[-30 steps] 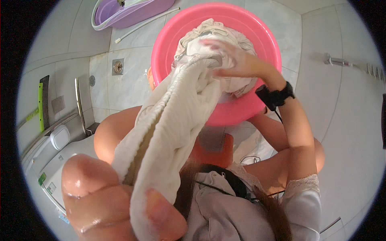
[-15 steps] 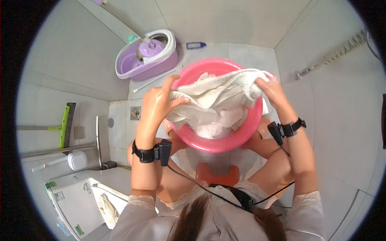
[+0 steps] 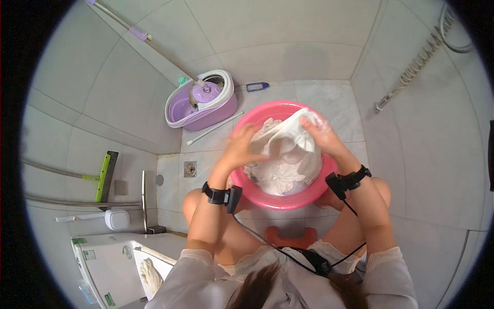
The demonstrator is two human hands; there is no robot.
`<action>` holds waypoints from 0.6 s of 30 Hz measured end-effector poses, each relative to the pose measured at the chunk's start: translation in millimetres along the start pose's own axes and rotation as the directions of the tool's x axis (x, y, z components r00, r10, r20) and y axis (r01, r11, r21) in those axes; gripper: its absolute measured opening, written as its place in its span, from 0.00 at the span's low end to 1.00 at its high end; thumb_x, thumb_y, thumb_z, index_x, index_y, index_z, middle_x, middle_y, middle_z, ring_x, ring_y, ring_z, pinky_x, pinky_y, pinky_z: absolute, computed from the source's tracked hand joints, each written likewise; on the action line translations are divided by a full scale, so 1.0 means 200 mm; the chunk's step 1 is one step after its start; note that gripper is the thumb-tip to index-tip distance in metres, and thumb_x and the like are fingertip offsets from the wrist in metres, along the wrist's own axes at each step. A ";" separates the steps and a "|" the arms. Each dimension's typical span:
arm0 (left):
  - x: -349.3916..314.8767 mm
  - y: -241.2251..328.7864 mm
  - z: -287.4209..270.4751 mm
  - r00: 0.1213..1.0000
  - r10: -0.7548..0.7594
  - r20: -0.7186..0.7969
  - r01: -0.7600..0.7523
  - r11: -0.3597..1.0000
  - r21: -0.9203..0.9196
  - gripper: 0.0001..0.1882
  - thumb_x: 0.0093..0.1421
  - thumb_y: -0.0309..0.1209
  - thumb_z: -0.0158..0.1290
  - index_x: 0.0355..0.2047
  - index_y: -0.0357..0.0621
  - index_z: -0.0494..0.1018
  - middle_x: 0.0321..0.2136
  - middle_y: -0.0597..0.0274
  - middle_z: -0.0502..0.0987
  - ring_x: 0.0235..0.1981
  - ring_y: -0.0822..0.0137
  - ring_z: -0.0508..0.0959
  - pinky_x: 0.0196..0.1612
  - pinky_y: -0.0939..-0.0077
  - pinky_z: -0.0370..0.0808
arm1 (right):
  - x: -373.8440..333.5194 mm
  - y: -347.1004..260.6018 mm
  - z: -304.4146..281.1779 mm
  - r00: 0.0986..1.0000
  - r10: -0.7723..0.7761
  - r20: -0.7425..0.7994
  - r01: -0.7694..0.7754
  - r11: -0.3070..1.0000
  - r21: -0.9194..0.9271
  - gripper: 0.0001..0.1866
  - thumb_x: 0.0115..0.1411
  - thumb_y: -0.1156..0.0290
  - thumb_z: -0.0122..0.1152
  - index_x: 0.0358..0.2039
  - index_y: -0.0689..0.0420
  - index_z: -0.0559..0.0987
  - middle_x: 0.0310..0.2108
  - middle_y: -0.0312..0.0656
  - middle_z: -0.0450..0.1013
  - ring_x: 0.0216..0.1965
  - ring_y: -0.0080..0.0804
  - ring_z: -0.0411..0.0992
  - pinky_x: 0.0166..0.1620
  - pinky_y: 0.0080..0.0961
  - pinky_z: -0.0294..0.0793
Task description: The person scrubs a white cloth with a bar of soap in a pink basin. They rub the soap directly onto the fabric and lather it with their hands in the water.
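Note:
A white garment (image 3: 290,126) hangs over a pink basin (image 3: 280,205) from my right hand (image 3: 320,135), whose fingers are closed on its upper right edge. At the basin's left side is my left hand (image 3: 241,147), blurred by motion, thumb and fingers spread apart beside the garment's left edge. It does not appear to grip the cloth. More wet white cloth (image 3: 280,180) lies bunched in the basin under the garment. Which folds belong to which piece is hard to tell.
Behind the basin stand a purple mop bucket (image 3: 206,119) with a mop in it and a blue scrub brush (image 3: 257,86). A white rod (image 3: 216,127) lies near a floor drain (image 3: 190,169). An orange-red stool (image 3: 290,238) is under me. A green squeegee (image 3: 106,177) is at left.
The garment, stretched wide between both hands before, now hangs lower and gathered from my right hand. My left hand has come off it and moved inward. The view has shifted.

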State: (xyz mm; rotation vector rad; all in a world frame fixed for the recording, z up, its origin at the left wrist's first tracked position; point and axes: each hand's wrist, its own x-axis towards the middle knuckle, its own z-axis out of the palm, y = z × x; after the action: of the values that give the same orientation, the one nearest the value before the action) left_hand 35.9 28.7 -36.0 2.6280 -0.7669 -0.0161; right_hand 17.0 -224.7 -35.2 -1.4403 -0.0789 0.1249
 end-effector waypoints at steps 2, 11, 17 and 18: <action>0.07 0.13 0.07 0.999 0.033 -0.008 -0.033 0.874 -0.484 0.38 0.44 0.43 0.61 0.53 0.43 0.60 0.50 0.52 0.65 0.51 0.59 0.65 0.53 0.62 0.60 | -0.02 0.02 0.09 0.998 -0.048 0.047 0.053 0.990 -0.129 0.19 0.59 0.64 0.52 0.47 0.63 0.68 0.41 0.40 0.69 0.43 0.24 0.66 0.45 0.21 0.66; 0.04 0.19 0.06 0.938 -0.324 -0.124 0.018 0.402 -0.915 0.13 0.60 0.34 0.47 0.38 0.36 0.70 0.32 0.63 0.75 0.33 0.75 0.71 0.37 0.80 0.67 | 0.00 0.10 0.20 0.990 -0.093 -0.103 0.066 0.968 -0.242 0.22 0.54 0.65 0.56 0.46 0.65 0.67 0.38 0.44 0.70 0.40 0.25 0.68 0.45 0.21 0.66; 0.03 0.07 -0.10 0.907 -0.380 -0.181 -0.172 0.058 -0.983 0.11 0.62 0.31 0.42 0.41 0.39 0.66 0.35 0.66 0.72 0.36 0.77 0.69 0.42 0.80 0.65 | 0.04 0.23 0.08 0.995 0.096 0.037 -0.091 0.989 -0.120 0.12 0.56 0.69 0.50 0.38 0.63 0.73 0.35 0.39 0.71 0.39 0.21 0.67 0.44 0.19 0.65; 0.02 0.05 -0.11 0.907 -0.387 -0.169 -0.176 0.018 -0.984 0.09 0.62 0.31 0.42 0.39 0.39 0.66 0.35 0.67 0.72 0.35 0.77 0.69 0.42 0.80 0.65 | 0.04 0.18 0.10 0.994 0.097 0.041 -0.092 0.989 -0.118 0.12 0.56 0.69 0.50 0.38 0.63 0.73 0.35 0.39 0.71 0.39 0.21 0.67 0.44 0.19 0.65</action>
State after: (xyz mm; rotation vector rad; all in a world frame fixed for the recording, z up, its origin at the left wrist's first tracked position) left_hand 37.4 26.4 -12.4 1.1091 -0.1491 -0.0438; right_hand 21.6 -198.7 -68.0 -1.5582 -0.0568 0.2349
